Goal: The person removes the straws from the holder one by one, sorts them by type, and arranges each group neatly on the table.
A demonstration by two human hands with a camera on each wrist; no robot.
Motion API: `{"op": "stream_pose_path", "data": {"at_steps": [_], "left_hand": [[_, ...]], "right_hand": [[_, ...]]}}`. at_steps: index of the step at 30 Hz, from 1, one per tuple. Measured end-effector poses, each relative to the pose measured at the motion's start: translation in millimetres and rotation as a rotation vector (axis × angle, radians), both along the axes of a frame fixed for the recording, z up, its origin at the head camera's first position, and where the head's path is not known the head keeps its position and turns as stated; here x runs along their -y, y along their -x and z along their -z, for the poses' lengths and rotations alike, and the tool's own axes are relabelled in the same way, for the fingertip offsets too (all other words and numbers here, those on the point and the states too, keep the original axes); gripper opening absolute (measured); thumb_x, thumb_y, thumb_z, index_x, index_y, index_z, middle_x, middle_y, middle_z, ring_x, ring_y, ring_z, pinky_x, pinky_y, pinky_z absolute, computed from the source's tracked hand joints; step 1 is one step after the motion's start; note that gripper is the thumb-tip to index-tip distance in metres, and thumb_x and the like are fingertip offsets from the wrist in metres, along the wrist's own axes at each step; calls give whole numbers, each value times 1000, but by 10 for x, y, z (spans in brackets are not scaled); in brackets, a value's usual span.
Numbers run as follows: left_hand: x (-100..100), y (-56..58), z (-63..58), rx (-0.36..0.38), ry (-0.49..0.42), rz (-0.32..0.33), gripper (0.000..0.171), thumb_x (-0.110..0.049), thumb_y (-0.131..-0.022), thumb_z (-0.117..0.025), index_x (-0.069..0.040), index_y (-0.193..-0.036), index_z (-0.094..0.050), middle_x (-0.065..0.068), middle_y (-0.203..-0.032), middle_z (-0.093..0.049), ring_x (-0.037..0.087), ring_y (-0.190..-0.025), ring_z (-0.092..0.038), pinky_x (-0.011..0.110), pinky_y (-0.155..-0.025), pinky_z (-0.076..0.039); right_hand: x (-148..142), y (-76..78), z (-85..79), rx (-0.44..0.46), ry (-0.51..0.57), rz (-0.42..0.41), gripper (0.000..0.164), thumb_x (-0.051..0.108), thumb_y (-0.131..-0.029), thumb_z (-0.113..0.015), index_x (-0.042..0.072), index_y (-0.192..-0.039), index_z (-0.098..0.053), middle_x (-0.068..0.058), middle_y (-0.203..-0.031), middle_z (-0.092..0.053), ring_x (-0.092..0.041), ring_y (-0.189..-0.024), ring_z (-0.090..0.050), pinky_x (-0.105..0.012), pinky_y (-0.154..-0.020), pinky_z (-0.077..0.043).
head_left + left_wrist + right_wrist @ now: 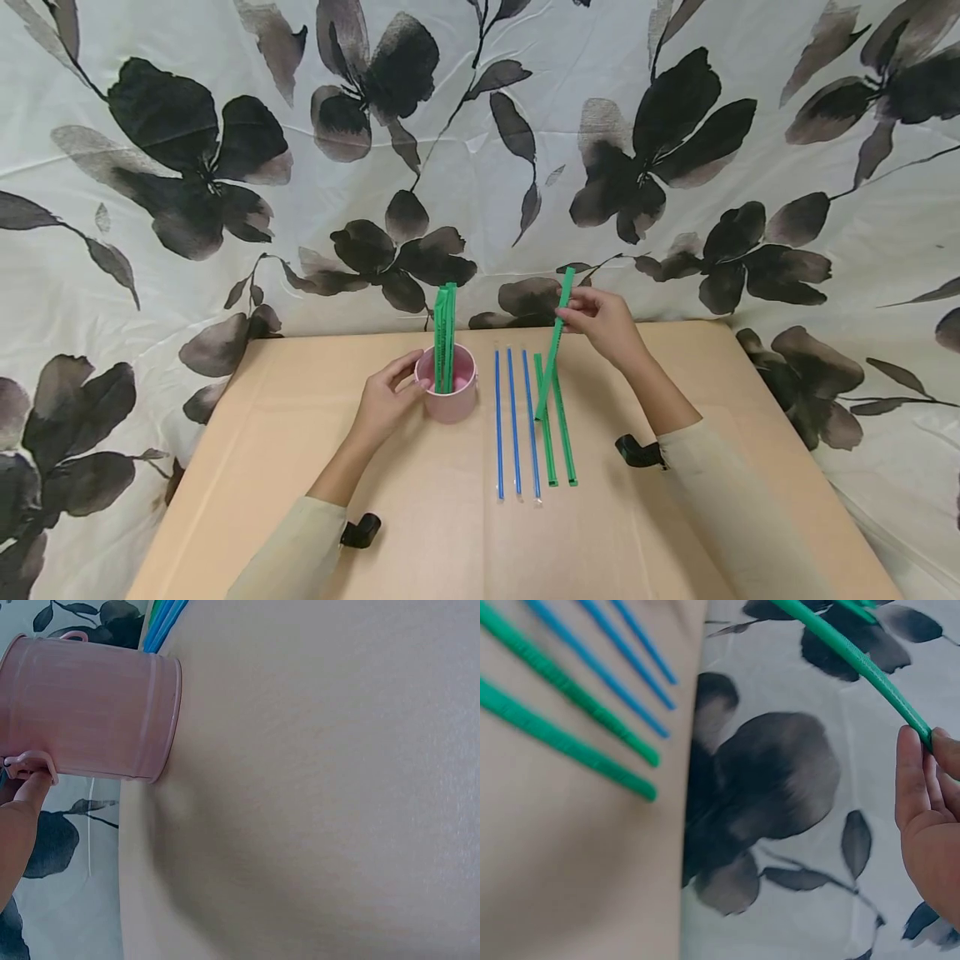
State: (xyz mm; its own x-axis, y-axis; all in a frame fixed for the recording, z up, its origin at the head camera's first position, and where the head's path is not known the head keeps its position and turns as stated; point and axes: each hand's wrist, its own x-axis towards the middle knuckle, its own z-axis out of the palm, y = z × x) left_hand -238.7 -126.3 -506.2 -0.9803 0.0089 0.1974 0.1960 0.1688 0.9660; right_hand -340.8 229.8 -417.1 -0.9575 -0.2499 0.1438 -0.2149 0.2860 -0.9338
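Observation:
My left hand (386,400) grips a small pink pail (450,408) at its left side, thumb near the rim. In the left wrist view a fingertip sits at the small side handle (36,759) of the pail. Several green straws (445,333) stand upright together inside it. Between thumb and fingers, my right hand (603,325) pinches one green straw (553,344) near its upper part. That straw slants, its lower end over two green straws (547,433) lying on the table. Left of those lie three blue straws (513,417), side by side.
The tan table (420,517) ends at its back edge against a white cloth (480,192) with dark flowers. Black wrist straps (637,451) show at both sleeves.

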Motion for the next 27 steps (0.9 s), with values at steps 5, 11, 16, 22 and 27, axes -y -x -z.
{"op": "stream_pose_path", "data": {"at_steps": [5, 11, 16, 22, 27], "left_hand": [[4, 13, 5, 4, -18, 14, 55, -1, -93, -74, 7, -144, -54, 25, -149, -55, 42, -140, -52, 47, -115, -45], [12, 23, -1, 7, -2, 1, 54, -1, -93, -74, 6, -143, -55, 25, -148, -56, 42, -138, -53, 50, -116, -44], [-4, 75, 19, -4, 9, -8, 54, -3, -93, -74, 6, -143, -56, 24, -149, -55, 43, -139, -53, 52, -116, -43], [-22, 120, 41, -12, 2, -22, 54, -3, -93, -74, 6, -143, -55, 25, -148, -55, 43, -139, -52, 51, -115, -45], [-43, 141, 43, -5, 1, -29, 54, -3, -93, -74, 5, -144, -56, 24, -148, -56, 42, -139, -52, 49, -116, -45]], "right_hand": [[-139, 14, 186, 33, -53, -7, 38, 9, -99, -69, -4, -134, -63, -18, -105, -66, -3, -84, -70, -30, -82, -66], [-289, 25, 409, 120, -114, -22, 40, 8, -101, -66, -9, -136, -59, -25, -115, -66, -6, -87, -71, -39, -89, -64], [-407, 149, 620, 161, -135, -37, 40, 3, -100, -65, -13, -136, -57, -27, -112, -65, -4, -84, -68, -39, -88, -65], [-439, 332, 861, 204, -233, -68, 37, 4, -100, -65, -15, -132, -60, -15, -97, -68, -15, -77, -71, -34, -76, -66], [-430, 364, 994, 226, -301, -91, 35, 5, -100, -65, -13, -130, -63, -15, -91, -72, -21, -72, -72, -26, -65, -61]]}}
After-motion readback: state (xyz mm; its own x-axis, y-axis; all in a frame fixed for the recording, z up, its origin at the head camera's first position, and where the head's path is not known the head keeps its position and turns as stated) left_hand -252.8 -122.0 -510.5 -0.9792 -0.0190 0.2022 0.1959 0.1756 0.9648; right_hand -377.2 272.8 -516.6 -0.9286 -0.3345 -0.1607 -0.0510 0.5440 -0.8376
